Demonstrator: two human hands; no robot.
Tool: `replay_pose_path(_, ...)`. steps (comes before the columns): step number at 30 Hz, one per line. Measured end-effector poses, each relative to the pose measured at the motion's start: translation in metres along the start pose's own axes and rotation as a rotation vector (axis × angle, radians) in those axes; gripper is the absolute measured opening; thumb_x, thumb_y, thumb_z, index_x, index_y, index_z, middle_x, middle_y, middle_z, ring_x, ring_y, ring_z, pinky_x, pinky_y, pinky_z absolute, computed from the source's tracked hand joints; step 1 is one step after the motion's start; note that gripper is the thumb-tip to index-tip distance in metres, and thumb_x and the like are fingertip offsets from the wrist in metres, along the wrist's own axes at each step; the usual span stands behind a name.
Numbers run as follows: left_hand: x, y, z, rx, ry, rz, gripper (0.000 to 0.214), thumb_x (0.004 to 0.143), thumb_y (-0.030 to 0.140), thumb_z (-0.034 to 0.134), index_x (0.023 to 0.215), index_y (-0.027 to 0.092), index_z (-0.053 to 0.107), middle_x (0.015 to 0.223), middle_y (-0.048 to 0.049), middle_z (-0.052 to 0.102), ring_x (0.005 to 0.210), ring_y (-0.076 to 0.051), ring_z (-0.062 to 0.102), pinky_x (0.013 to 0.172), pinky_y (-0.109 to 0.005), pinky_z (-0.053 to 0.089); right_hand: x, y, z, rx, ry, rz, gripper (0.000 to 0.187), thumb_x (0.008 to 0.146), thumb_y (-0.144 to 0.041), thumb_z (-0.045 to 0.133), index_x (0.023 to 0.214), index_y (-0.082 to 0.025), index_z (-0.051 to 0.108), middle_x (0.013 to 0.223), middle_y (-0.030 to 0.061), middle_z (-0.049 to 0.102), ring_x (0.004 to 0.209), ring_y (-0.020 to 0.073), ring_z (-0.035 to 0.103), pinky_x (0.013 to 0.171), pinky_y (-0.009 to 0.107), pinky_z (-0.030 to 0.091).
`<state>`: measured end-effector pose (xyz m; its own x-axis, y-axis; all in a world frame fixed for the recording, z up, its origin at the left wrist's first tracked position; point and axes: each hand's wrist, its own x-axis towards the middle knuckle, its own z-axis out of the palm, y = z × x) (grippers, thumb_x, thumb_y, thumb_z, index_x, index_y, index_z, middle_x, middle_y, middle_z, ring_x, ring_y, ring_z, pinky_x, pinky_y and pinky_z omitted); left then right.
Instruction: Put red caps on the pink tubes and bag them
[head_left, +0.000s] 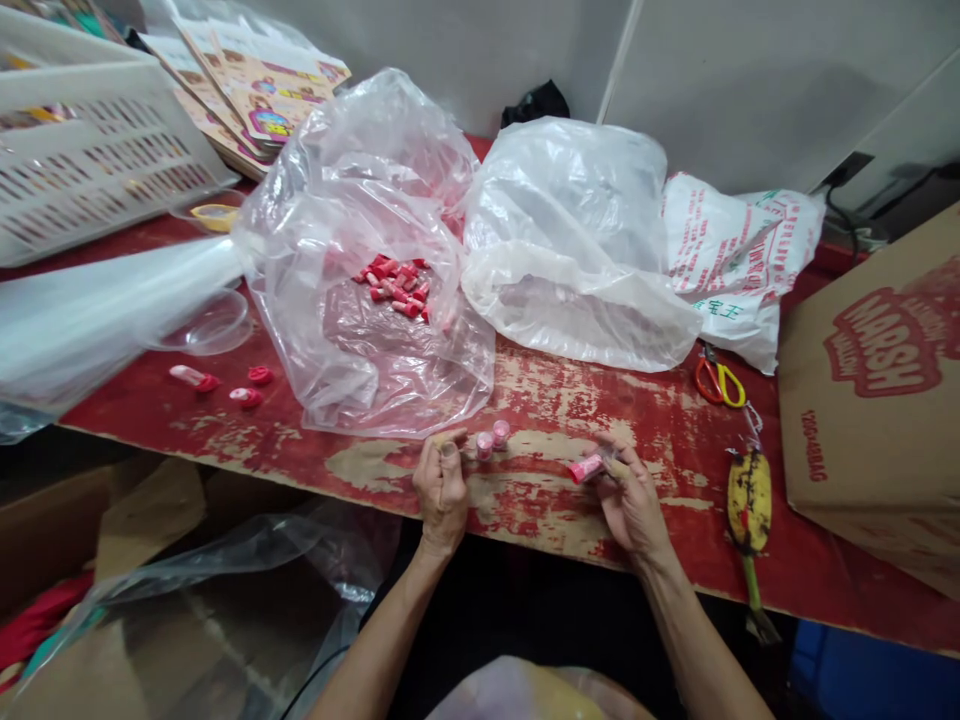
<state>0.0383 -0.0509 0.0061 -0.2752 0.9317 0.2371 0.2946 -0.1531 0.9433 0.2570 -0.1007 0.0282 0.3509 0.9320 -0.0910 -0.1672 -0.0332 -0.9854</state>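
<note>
- The right hand point(634, 500) rests at the near edge of the bench point(540, 400), its fingers point(611, 462) pinched around a small pink tube point(586, 468) that lies nearly level, pointing left.
- The left hand point(442, 485) sits well apart from it, its fingers curled in with thumb and forefinger pressed together; whether they grip some small part I cannot tell.
- Just beside the left hand, two pink-capped pieces point(491, 440) stand upright on the bench, touching each other.
- By my reading, the step in hand is assembling or closing one tube; the next move likely calls for bringing both hands together and lining up small parts squarely.
- Farther back, an open clear bag point(360, 250) holds a heap of red and pink tubes point(396, 288).
- To the left lie loose red pieces point(225, 385); to the right, scissors point(718, 380) and a blackened banana point(748, 495).
- Beyond are a second plastic bag point(577, 230), a white basket point(90, 150) and a cardboard box point(877, 390).
</note>
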Motion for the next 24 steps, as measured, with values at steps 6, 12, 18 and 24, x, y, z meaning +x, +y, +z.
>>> replay_pose_path(6, 0.000, -0.001, 0.001, 0.006, -0.008, 0.012, 0.036, 0.094, 0.041, 0.034, 0.093, 0.019, 0.063, 0.092, -0.0066, 0.063, 0.087, -0.019, 0.059, 0.078, -0.033, 0.045, 0.000, 0.005, -0.005, 0.046, -0.021, 0.026, 0.028, 0.076, -0.027, 0.060, 0.104, -0.024, 0.063, 0.095, 0.0037, 0.068, 0.081, 0.0174, 0.065, 0.070, 0.030, 0.053)
replay_pose_path(12, 0.000, 0.003, 0.001, 0.025, -0.015, 0.023, 0.036, 0.094, 0.041, 0.035, 0.091, 0.019, 0.063, 0.091, -0.0060, 0.063, 0.086, -0.019, 0.058, 0.078, -0.032, 0.044, -0.007, -0.001, -0.006, -0.285, -0.104, -0.130, 0.030, 0.086, -0.028, 0.049, 0.114, -0.024, 0.057, 0.102, 0.0061, 0.066, 0.082, 0.0195, 0.064, 0.070, 0.034, 0.055)
replay_pose_path(18, 0.001, 0.004, 0.001, 0.027, -0.017, 0.021, 0.036, 0.094, 0.042, 0.035, 0.089, 0.019, 0.063, 0.089, -0.0053, 0.062, 0.084, -0.018, 0.058, 0.076, -0.032, 0.045, -0.005, 0.003, 0.000, -0.972, -0.194, -0.681, 0.026, 0.087, -0.017, 0.046, 0.109, -0.021, 0.057, 0.103, 0.0093, 0.062, 0.098, 0.0237, 0.058, 0.086, 0.043, 0.048)
replay_pose_path(24, 0.000, 0.003, 0.000, 0.025, -0.031, 0.010, 0.035, 0.094, 0.040, 0.035, 0.090, 0.019, 0.063, 0.089, -0.0055, 0.062, 0.084, -0.019, 0.059, 0.078, -0.032, 0.045, -0.005, 0.017, 0.005, -1.057, -0.150, -0.749, 0.024, 0.091, -0.014, 0.043, 0.112, -0.021, 0.050, 0.098, 0.0103, 0.058, 0.088, 0.0215, 0.059, 0.074, 0.036, 0.052)
